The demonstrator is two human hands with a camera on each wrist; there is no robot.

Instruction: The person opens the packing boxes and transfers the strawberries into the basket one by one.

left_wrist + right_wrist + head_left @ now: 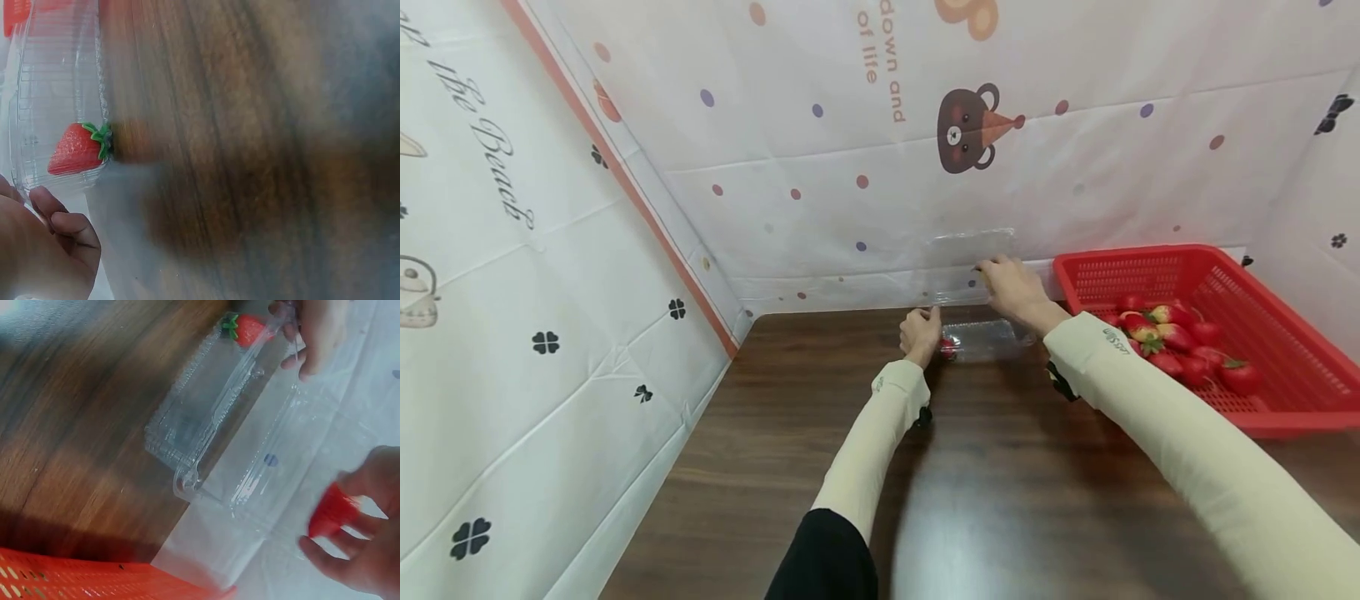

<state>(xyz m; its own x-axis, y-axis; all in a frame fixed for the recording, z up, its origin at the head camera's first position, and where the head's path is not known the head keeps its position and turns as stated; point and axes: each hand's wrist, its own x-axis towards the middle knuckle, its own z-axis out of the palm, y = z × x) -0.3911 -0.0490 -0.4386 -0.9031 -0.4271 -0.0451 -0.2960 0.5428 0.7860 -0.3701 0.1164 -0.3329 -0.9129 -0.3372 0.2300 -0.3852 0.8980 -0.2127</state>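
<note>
A clear plastic clamshell box (988,343) lies on the brown table near its far edge, its transparent lid (312,450) raised against the back sheet. At the box's left end, my left hand (920,335) pinches the rim between thumb and fingers. Just inside that end sits one red strawberry (78,150) with green leaves. Over the lid side, my right hand (1017,292) holds another strawberry (331,512) between thumb and fingertips; the head view hides this fruit behind the hand.
To the right stands a red perforated basket (1292,333) with several strawberries (1180,337) in it, close beside my right forearm. White printed sheets (850,208) rise behind the table (775,433) and along its left side.
</note>
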